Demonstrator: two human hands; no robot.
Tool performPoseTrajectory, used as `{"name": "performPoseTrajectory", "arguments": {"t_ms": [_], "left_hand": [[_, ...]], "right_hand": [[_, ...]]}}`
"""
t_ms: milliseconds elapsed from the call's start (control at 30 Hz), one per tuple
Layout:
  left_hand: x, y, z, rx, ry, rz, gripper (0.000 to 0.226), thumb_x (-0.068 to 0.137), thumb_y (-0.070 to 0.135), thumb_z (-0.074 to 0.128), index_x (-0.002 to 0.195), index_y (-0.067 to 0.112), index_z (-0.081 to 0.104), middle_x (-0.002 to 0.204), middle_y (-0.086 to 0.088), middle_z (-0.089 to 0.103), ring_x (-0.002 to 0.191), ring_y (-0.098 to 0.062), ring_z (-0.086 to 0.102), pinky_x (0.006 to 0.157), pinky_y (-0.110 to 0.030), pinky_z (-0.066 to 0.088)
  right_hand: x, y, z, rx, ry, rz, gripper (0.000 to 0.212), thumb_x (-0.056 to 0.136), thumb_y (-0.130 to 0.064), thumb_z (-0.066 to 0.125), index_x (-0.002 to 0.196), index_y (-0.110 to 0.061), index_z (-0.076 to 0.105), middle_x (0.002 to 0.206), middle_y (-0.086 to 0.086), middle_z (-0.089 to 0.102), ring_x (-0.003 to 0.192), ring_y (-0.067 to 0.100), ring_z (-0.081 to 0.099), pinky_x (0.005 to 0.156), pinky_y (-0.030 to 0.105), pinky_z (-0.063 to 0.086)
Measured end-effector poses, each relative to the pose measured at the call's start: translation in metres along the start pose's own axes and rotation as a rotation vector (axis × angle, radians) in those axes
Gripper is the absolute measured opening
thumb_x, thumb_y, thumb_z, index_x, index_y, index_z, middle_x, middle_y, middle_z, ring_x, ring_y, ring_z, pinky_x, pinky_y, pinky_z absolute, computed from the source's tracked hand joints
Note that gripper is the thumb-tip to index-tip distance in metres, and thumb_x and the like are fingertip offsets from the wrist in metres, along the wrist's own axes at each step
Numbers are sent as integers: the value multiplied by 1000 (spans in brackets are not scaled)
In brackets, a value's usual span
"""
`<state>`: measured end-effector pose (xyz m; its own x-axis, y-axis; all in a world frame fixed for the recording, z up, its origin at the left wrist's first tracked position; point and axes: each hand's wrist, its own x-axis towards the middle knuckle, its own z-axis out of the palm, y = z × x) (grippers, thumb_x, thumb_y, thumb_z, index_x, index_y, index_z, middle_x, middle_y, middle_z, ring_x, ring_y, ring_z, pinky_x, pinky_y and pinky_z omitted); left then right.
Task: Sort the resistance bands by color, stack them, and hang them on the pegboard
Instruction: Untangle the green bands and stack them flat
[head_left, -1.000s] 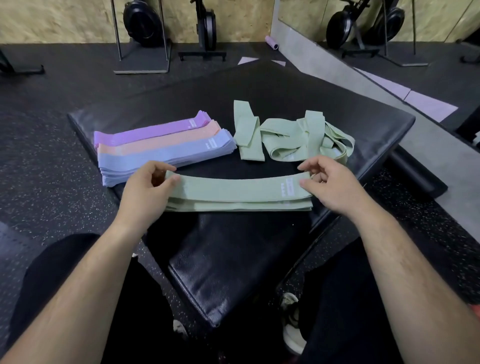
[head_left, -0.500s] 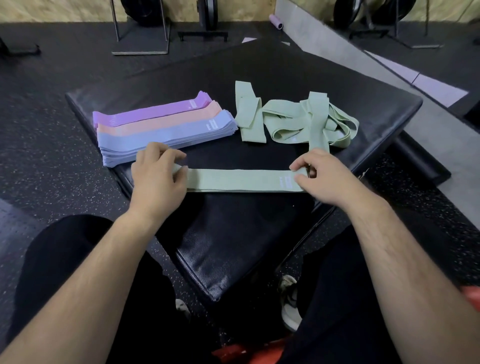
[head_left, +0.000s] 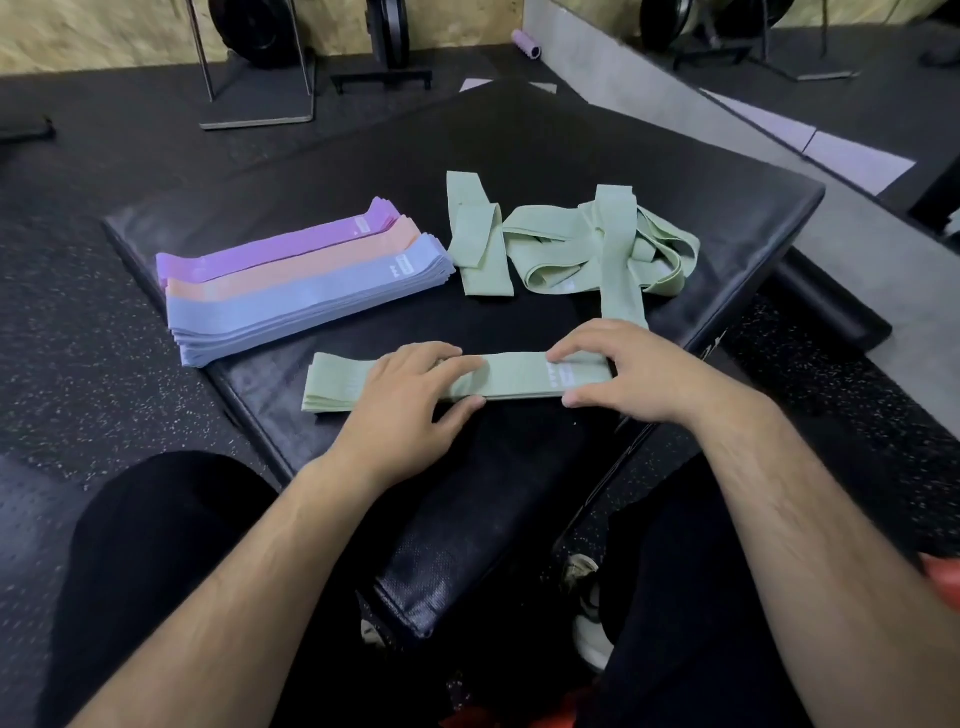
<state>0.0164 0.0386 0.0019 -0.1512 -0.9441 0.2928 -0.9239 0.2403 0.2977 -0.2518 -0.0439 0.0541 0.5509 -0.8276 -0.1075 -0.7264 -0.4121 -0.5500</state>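
While left hand (head_left: 410, 395) and right hand (head_left: 623, 379) press flat-fingered on the crosswise green stack (head_left: 514, 376), loose bands (head_left: 561, 249) lie beyond right fingertips (head_left: 557, 356).

Left hand (head_left: 410, 400) palm down, fingers straight, pointing right, thumb splayed on near side. Right hand (head_left: 631, 374) palm down, fingers lightly arched, pointing left, thumb spread. Hands near each other, not touching. Bare forearms angled inward.

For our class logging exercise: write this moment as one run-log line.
left hand: pressing green stack | right hand: pressing same stack | loose green bands: tangled behind, unstacked
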Motion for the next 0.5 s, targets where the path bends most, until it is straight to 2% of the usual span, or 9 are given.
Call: {"name": "performPoseTrajectory", "arguments": {"t_ms": [100,233,400,500], "left_hand": [[1,2,-1,4,-1,-4,38,95,45,64,131,33,62,127,10,58,122,-19,51,99,-29,27],[0,5,-2,9,12,-5,40,93,50,54,129,35,62,125,11,56,119,-18,51,97,-27,26],[-1,11,0,19,30,1,41,90,48,54,128,34,62,138,8,52,129,-18,46,105,-33,27],[2,22,3,18,36,34,40,90,49,53,126,34,62,139,9,52,130,-17,46,105,-32,27]], "right_hand": [[-1,0,0,7,-8,7,43,82,-34,81,121,-41,66,127,-23,54,126,4,44,111,32,35],[-1,-1,-1,8,-2,0,42,81,-34,82,120,-41,66,126,-22,54,123,4,46,108,29,36],[-2,0,-1,31,5,-23,37,80,-44,79,115,-43,67,124,-22,54,122,1,45,103,25,36],[-2,3,-2,70,83,-53,27,88,-47,70,115,-41,69,121,-22,57,121,-1,47,103,23,37]]}}
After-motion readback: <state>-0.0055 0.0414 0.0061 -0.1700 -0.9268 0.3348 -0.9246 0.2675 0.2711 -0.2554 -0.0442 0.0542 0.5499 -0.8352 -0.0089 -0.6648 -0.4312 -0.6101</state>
